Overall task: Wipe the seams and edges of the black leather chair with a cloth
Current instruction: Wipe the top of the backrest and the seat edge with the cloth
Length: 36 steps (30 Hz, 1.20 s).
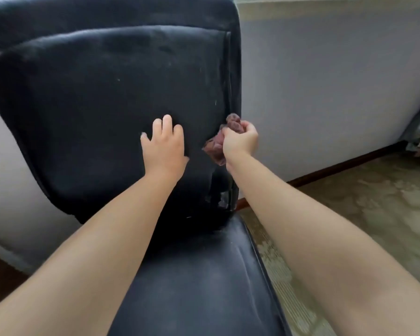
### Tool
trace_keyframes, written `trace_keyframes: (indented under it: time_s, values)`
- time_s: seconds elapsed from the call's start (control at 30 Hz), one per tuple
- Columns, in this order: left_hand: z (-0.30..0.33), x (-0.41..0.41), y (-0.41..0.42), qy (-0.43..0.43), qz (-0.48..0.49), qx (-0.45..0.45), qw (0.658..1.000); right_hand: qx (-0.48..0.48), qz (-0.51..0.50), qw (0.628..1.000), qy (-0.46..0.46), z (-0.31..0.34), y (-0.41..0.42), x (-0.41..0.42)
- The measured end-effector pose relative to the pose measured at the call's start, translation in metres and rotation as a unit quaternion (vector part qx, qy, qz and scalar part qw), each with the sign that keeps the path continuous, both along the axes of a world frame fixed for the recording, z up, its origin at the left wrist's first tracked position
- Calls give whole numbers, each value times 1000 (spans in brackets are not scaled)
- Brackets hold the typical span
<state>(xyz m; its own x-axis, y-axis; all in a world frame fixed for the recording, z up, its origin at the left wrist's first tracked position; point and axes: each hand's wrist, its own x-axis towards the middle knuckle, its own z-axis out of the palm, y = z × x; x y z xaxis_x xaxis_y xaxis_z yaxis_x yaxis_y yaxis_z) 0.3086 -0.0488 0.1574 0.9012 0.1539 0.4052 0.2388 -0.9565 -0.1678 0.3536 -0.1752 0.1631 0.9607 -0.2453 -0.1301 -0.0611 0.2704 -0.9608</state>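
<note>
Mid-wipe on the chair (102, 98) backrest's right edge seam. Right hand (240, 141) grips bunched cloth (215, 147) against it; left hand (164, 144) lies flat w/ fingers spread, bracing backrest. Next, prob — run cloth along seam, keeping pressure.

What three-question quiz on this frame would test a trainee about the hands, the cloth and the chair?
1. True or false: the left hand lies flat on the chair backrest.
2. Which hand grips the cloth?
3. The cloth is at the backrest's: A) top edge B) right edge C) left edge.

Key:
1. True.
2. The right hand, fingers curled round it.
3. B.
</note>
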Motion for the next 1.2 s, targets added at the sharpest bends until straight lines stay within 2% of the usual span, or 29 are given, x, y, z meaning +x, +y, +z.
trace_keyframes:
  time_s: [0.1, 0.13, 0.23, 0.43, 0.53, 0.67, 0.77, 0.87, 1.03, 1.2]
  values:
    - [0, 2, 1, 51, 9, 0, 999, -154, -32, 987, 21, -39, -1, -5]
    - [-1, 2, 1, 56, 12, 4, 998, -168, -40, 985, 12, -40, 1, -6]
    - [1, 4, -1, 59, 17, 9, 998, -154, -48, 985, -54, -18, 6, -3]
    - [38, 21, 0, 58, 8, 22, 998, -197, -35, 963, -182, 60, 16, 29]
    - [57, 30, 5, 58, 12, 14, 998, -237, -20, 947, -216, 80, 18, 49]
    - [55, 35, 10, 80, 6, 4, 997, -278, -28, 924, -259, 41, 22, 39]
    - [47, 34, 11, 90, 4, 16, 996, -291, -47, 920, -260, -4, 24, 19]
    - [48, 33, 13, 92, 3, 21, 996, -293, -60, 920, -255, -13, 26, 18]
    - [50, 35, 14, 85, 0, 36, 996, -271, -99, 918, -271, 42, 35, 47]
    - [68, 48, 16, 38, -2, 51, 998, -276, -103, 920, -258, 113, 32, 88]
